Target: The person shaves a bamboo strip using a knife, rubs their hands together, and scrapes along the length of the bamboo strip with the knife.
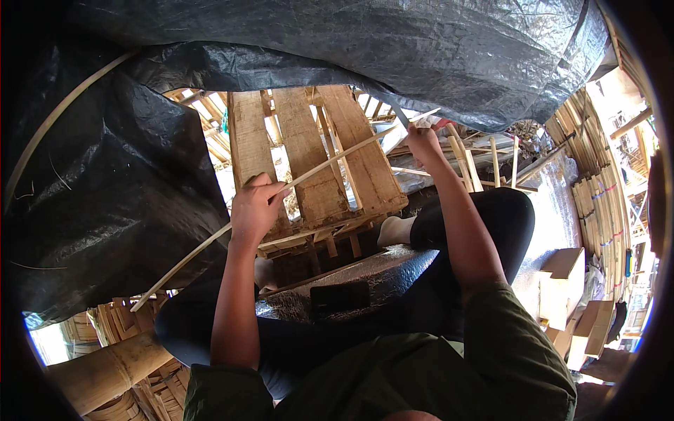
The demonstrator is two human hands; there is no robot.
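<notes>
A long, thin bamboo strip slants across in front of me, from low on the left up to the right. My left hand is closed around it near its middle, thumb and fingers pinching it. Farther out, my right hand is closed on a knife; its grey blade pokes up from the fist and crosses the strip near the far end. The handle is hidden in my fingers. Beneath the strip stands a slatted wooden bench.
Black plastic sheeting hangs along the far side and left. A dark flat object lies on silvery foil between my legs. Bamboo bundles and cardboard boxes stand at right. A thick bamboo pole lies lower left.
</notes>
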